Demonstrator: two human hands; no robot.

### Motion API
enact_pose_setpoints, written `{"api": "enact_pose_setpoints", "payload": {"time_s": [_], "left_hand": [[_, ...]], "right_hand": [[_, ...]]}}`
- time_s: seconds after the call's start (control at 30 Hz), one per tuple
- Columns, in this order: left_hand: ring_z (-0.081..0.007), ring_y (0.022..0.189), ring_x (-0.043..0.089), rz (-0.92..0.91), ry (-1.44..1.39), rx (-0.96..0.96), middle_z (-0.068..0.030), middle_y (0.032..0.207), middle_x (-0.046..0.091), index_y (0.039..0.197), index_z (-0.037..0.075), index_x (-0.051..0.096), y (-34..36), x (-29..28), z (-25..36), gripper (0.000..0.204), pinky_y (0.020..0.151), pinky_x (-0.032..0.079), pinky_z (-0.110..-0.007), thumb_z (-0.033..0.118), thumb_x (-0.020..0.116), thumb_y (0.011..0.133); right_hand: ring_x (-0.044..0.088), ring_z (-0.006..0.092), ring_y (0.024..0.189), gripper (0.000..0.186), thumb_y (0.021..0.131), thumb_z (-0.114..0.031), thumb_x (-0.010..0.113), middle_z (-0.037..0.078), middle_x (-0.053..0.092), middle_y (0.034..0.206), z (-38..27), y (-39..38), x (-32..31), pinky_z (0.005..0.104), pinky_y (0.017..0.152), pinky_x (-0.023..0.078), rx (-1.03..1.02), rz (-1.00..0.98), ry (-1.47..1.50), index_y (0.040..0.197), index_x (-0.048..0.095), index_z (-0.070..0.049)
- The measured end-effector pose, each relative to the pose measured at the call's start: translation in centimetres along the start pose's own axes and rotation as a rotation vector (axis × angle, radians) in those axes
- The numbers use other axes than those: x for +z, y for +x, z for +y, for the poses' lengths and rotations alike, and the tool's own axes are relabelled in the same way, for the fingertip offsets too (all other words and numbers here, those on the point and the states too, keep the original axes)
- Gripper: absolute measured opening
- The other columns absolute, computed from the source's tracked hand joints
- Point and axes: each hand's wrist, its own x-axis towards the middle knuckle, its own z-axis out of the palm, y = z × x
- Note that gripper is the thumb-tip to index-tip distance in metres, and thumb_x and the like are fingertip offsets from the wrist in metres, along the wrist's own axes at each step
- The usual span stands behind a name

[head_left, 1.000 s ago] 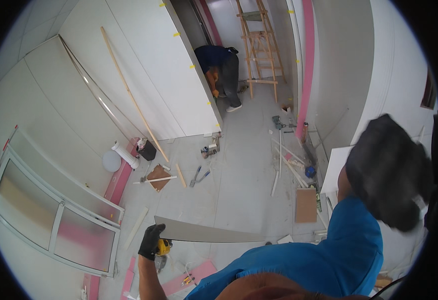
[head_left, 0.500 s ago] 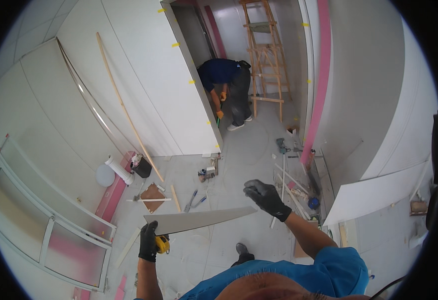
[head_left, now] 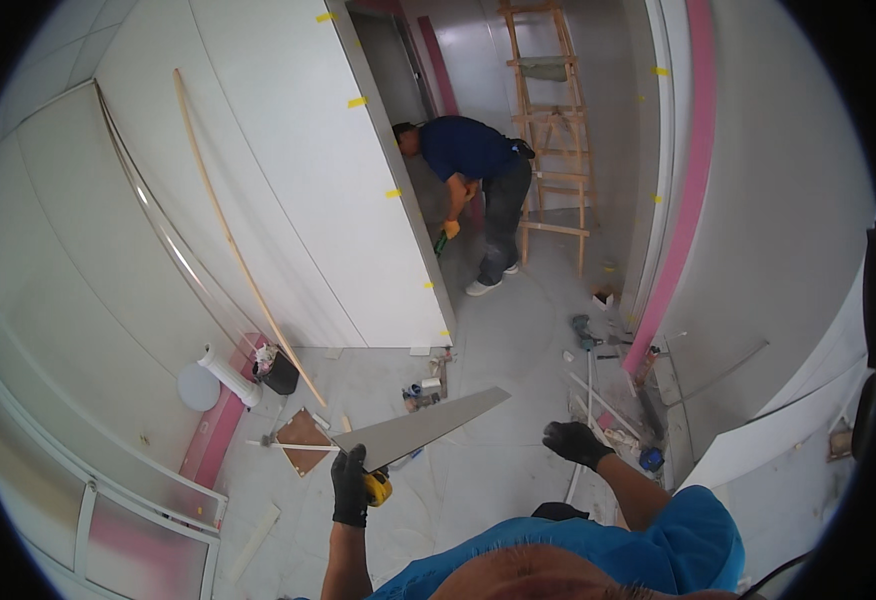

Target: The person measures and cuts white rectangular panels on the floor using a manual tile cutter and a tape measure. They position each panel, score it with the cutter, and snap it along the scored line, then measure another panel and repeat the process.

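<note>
My left hand (head_left: 349, 487), in a black glove, is closed around the wide end of a long grey tapered strip of board (head_left: 428, 427). The strip is held up off the floor, its narrow end pointing forward and right. Against the same palm sits a yellow and black tape measure (head_left: 378, 487), partly hidden under the strip. My right hand (head_left: 576, 443), gloved in black too, hangs apart from the strip with its fingers curled in. I see nothing in it.
Ahead, a co-worker (head_left: 483, 180) in orange gloves bends at the wall's edge beside a wooden ladder (head_left: 555, 140). A drill (head_left: 586, 332), offcuts and a brown square board (head_left: 303, 441) lie about the floor. A white panel (head_left: 768, 430) stands at the right.
My right hand has drawn back and right, away from the strip's tip, and its fingers have curled. The strip now tilts up more toward its narrow end. My view has shifted, and I have stepped.
</note>
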Motion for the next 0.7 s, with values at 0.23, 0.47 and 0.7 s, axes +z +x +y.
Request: {"api": "enact_pose_setpoints", "payload": {"time_s": [0.23, 0.47, 0.7], "left_hand": [[-0.0205, 0.058, 0.063, 0.068, 0.011, -0.086, -0.0118, 0.071, 0.063, 0.095, -0.002, 0.060, 5.3, 0.7, -1.5, 0.031, 0.054, 0.051, -0.032, 0.028, 0.055, 0.093], [-0.0220, 0.056, 0.063, 0.154, -0.005, -0.196, -0.0125, 0.070, 0.063, 0.097, -0.005, 0.060, 10.2, 2.5, -1.9, 0.034, 0.053, 0.052, -0.032, 0.029, 0.057, 0.091], [-0.0218, 0.056, 0.063, 0.179, 0.091, -0.255, -0.0130, 0.069, 0.064, 0.097, -0.005, 0.060, 14.2, 5.4, 0.7, 0.036, 0.053, 0.052, -0.033, 0.029, 0.057, 0.091]], "right_hand": [[0.064, 0.0376, 0.079, 0.029, 0.086, -0.038, 0.055, 0.015, 0.067, 0.082, 7.8, 2.8, 6.2, 0.0502, 0.069, 0.051, 0.032, -0.303, 0.049, 0.087, 0.060, -0.010], [0.064, 0.0387, 0.088, 0.037, 0.085, -0.040, 0.052, 0.021, 0.067, 0.090, 11.5, 13.5, 8.3, 0.0501, 0.079, 0.049, 0.015, -0.586, 0.117, 0.090, 0.064, -0.006], [0.062, 0.0360, 0.076, 0.022, 0.089, -0.028, 0.052, 0.016, 0.061, 0.081, 16.9, 22.3, 7.5, 0.0471, 0.069, 0.051, -0.315, -0.400, 0.082, 0.083, 0.058, -0.008]]}}
